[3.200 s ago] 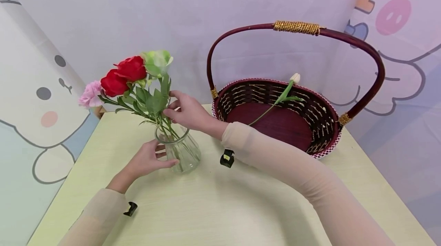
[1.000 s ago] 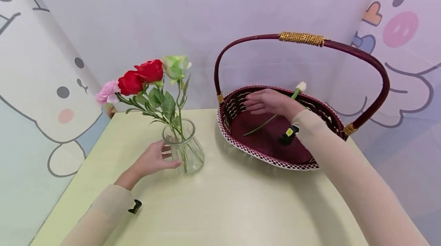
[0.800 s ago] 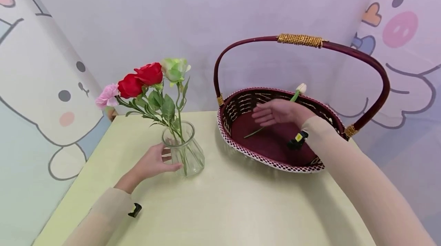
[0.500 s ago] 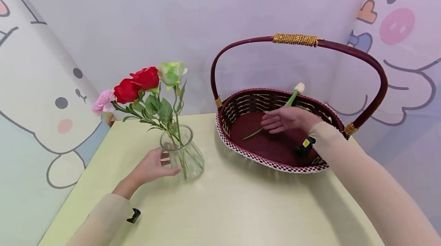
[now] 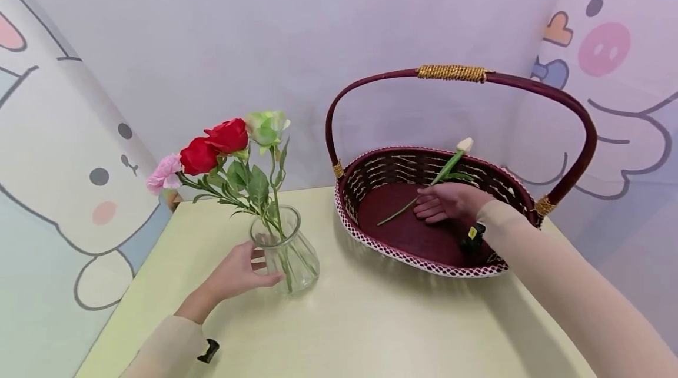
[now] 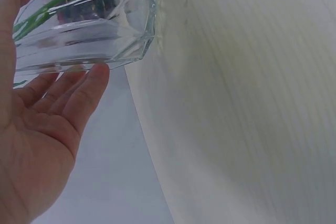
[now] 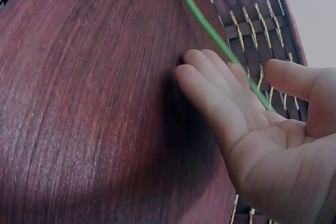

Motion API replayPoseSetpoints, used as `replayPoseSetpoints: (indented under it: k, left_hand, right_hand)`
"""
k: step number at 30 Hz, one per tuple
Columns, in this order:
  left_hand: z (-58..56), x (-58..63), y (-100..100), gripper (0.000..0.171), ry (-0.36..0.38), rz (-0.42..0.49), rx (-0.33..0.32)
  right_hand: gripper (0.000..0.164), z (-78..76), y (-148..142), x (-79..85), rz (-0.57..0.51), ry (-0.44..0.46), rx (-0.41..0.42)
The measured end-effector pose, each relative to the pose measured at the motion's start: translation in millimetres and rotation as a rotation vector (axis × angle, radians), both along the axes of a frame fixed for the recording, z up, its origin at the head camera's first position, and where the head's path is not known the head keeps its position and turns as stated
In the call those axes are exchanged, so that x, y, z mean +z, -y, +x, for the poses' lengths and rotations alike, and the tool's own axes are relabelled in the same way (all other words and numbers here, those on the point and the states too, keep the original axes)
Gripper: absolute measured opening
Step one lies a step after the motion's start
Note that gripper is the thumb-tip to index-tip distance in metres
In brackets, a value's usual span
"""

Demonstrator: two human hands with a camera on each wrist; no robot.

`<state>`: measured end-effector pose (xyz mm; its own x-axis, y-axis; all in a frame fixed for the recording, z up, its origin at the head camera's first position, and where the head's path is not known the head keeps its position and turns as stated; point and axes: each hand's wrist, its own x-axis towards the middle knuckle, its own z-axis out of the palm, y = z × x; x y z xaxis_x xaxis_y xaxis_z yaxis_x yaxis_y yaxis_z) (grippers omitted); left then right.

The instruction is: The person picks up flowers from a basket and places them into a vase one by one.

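Note:
On the left of the head view stands a clear glass vase (image 5: 303,263) with red roses (image 5: 228,135), a pink carnation (image 5: 165,173) and a pale green flower (image 5: 266,126) leaning in it. My left hand (image 5: 235,274) holds the vase's side between thumb and fingers; the left wrist view shows fingertips against the glass (image 6: 94,51). A white tulip (image 5: 464,145) lies slanted in the dark red basket (image 5: 386,198), its head over the back rim. My right hand (image 5: 450,201), fingers loosely extended and palm up, is inside the basket beside the tulip's stem (image 7: 202,19).
The basket's tall arched handle (image 5: 452,73) rises over the right arm. A pale wooden table (image 5: 339,331) carries basket and vase. Behind stands a light backdrop (image 5: 296,42) with cartoon animals at both sides.
My right hand has left the flowers at the vase and moved right into the basket, then lower and closer to the tulip's stem. The left hand stays on the vase.

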<state>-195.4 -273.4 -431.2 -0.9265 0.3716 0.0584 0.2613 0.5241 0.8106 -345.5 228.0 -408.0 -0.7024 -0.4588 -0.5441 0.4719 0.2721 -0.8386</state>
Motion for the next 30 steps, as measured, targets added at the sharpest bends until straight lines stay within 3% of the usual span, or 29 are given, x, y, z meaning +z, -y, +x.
replayPoseSetpoints:
  k: [4, 10, 15, 19, 30]
  left_hand:
    - [-0.7, 0.9, 1.3, 0.071, -0.010, -0.009, 0.010]
    - [0.2, 2.3, 2.2, 0.072, -0.002, -0.024, 0.014]
    - [0.9, -0.2, 0.7, 0.073, 0.010, -0.012, 0.023]
    - [2.1, -1.1, -1.2, 0.073, 0.018, -0.017, 0.028]
    - [2.2, -2.4, 0.4, 0.069, -0.006, -0.013, 0.007]
  right_hand:
    - [0.060, -3.6, 1.4, -0.9, -0.080, 0.031, -0.128]
    - [0.020, -7.1, -1.4, -3.5, -0.256, 0.088, -0.323]
    - [0.031, -7.7, -6.4, -6.4, -0.361, 0.090, -0.320]
    - [0.031, -7.3, -7.9, -7.6, -0.410, 0.122, -0.324]
    - [0.030, -6.2, -5.4, -10.3, -0.425, 0.117, -0.325]
